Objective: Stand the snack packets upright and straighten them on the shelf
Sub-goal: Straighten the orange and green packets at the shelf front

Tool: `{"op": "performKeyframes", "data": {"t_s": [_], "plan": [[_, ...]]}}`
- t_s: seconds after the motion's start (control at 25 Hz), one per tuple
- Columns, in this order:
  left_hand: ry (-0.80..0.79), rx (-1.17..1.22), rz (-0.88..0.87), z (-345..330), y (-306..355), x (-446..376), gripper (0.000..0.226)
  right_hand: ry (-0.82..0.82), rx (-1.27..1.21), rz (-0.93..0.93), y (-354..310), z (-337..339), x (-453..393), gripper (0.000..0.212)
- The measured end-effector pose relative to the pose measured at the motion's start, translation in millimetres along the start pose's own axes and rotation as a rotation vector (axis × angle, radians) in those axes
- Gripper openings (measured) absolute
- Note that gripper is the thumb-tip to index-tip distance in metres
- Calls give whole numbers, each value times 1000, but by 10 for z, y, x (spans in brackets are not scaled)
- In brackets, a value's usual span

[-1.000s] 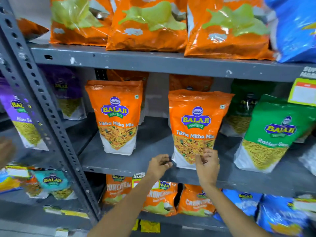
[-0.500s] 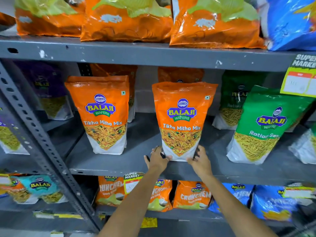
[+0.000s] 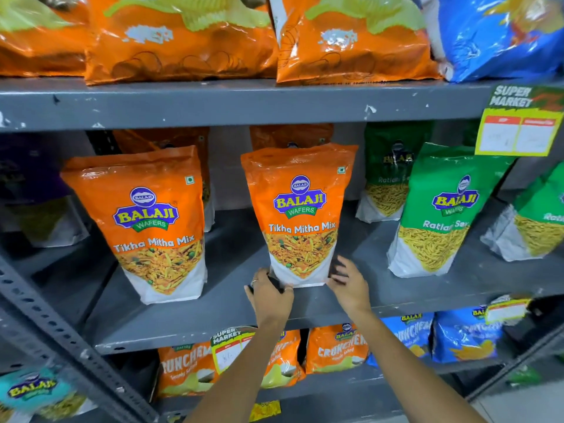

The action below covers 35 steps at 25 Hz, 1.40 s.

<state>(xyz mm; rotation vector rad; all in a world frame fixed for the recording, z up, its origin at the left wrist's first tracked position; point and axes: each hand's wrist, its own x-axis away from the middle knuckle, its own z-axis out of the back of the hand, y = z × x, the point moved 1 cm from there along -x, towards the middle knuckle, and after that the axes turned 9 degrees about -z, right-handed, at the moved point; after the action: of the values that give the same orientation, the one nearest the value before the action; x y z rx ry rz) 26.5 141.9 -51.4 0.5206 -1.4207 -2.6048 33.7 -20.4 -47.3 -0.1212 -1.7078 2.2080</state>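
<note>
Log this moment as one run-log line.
step: straightening | item: middle Tikha Mitha Mix packet, upright | left hand: at bottom-left corner | right hand: at bottom-right corner | surface: grey shelf

Both reach in from open air to the middle orange packet (image 3: 300, 218): left hand (image 3: 270, 293) and right hand (image 3: 348, 285) now at its bottom corners

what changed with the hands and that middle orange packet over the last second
Both hands closed in on the base of the middle Tikha Mitha Mix packet: the left hand now touches its lower left corner, the right hand its lower right. The packet stayed upright; its neighbours stayed put.
</note>
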Motion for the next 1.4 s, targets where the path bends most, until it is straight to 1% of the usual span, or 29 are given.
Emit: {"op": "performKeyframes", "data": {"t_s": [0.08, 0.12, 0.2, 0.24, 0.28, 0.32, 0.36, 0.4, 0.44, 0.52, 0.56, 0.64, 0.68, 0.72, 0.8, 0.84, 0.88, 0.96, 1.08, 1.2, 1.28, 1.36, 1.4], "plan": [[71, 108, -22, 33, 46, 82, 38, 184, 7, 5, 37, 193, -75, 38], [118, 64, -45, 15, 57, 122, 36, 301, -1, 23, 74, 319, -92, 30], [82, -63, -107, -28, -61, 122, 25, 472, -90, 25, 54, 450, -133, 20], [63, -84, -126, -374, 111, 135, 20, 527, -96, 21, 81, 780, -413, 18], [67, -32, -113, -851, 398, 138, 17, 555, -82, 41, 108, 1214, -802, 17], [18, 24, -82, -870, 452, 118, 16, 578, -104, 38, 108, 1296, -918, 18], [0, 73, -58, -914, 468, 84, 16, 574, -143, 34, 106, 1333, -1006, 21], [-23, 55, -37, -963, 418, 70, 18, 554, -155, 27, 131, 1339, -1022, 24], [-44, 11, -28, -995, 357, 65, 21, 504, -138, 22, 147, 1326, -981, 24], [-47, -97, -11, -1005, 304, 44, 26, 367, -97, 70, 218, 1294, -1008, 16], [-53, -131, -6, -1009, 298, 25, 28, 303, -63, 82, 228, 1272, -1027, 17], [-103, -159, -48, -1038, 287, 12, 35, 189, -32, 47, 252, 1247, -1033, 41], [-160, -147, -88, -1060, 306, 28, 42, 156, -24, 15, 278, 1234, -993, 49], [-236, -105, -137, -1084, 332, 54, 51, 116, -11, 5, 309, 1215, -954, 48], [-349, 118, -194, -1128, 387, 101, 67, 36, 26, 66, 347, 1190, -844, 26], [-363, 222, -204, -1132, 392, 103, 69, 17, 70, 94, 360, 1168, -794, 30], [-359, 279, -204, -1119, 390, 95, 67, 2, 90, 124, 387, 1136, -763, 36], [-337, 276, -185, -1063, 373, 49, 62, 20, 128, 164, 403, 1080, -715, 36], [-304, 201, -142, -1120, 447, -8, 56, 27, 186, 180, 426, 1104, -831, 19], [-302, 180, -76, -1139, 453, -10, 58, 37, 206, 206, 504, 1081, -900, 17], [-308, 196, -67, -1146, 473, 4, 58, 46, 197, 211, 511, 1084, -911, 24], [-308, 248, -47, -1114, 486, 18, 61, 71, 87, 211, 497, 1083, -879, 38], [-272, 271, -31, -1085, 464, 31, 62, 112, 40, 229, 486, 1079, -817, 40]]}}
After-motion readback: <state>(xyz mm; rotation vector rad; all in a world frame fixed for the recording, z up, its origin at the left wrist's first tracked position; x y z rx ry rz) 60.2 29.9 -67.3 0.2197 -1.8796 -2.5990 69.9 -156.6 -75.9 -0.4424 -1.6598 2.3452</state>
